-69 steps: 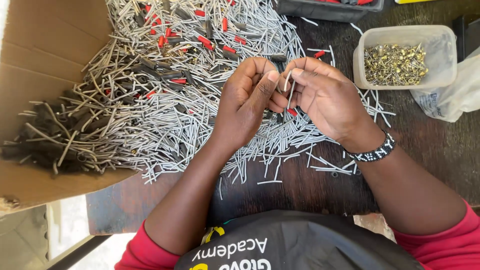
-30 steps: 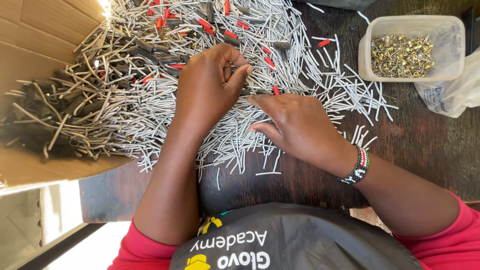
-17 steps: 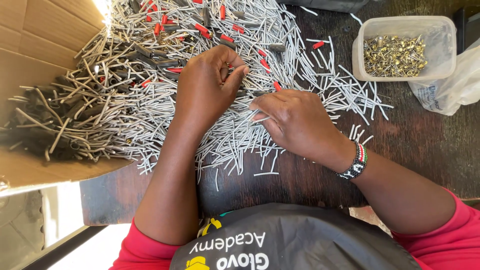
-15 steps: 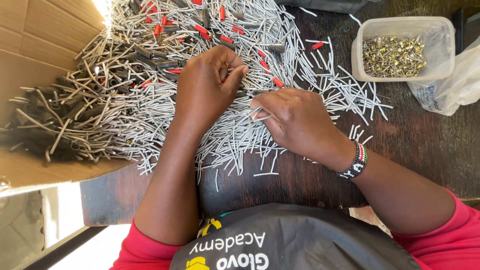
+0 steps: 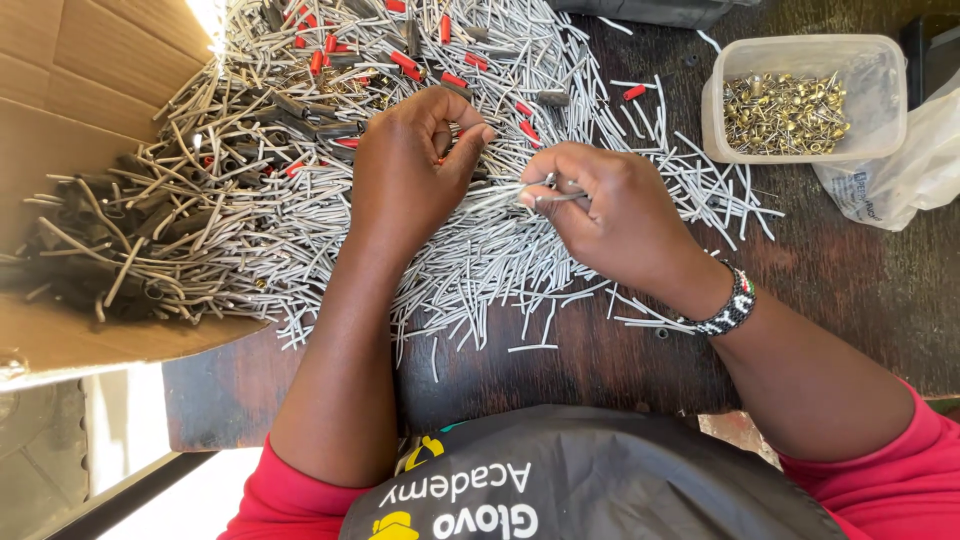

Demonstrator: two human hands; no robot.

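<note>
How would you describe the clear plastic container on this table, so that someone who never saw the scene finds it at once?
Start at the dark wooden table, which is covered by a wide heap of thin grey tube pieces. Go to its far right corner, beyond the right hand. There stands the clear plastic container, beside a crumpled plastic bag; it alone holds small brass-coloured metal parts.

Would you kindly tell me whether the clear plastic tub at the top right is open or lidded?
Open. The clear plastic tub shows no lid, and the small brass-coloured metal fittings lie uncovered inside, filling only the bottom.
</note>
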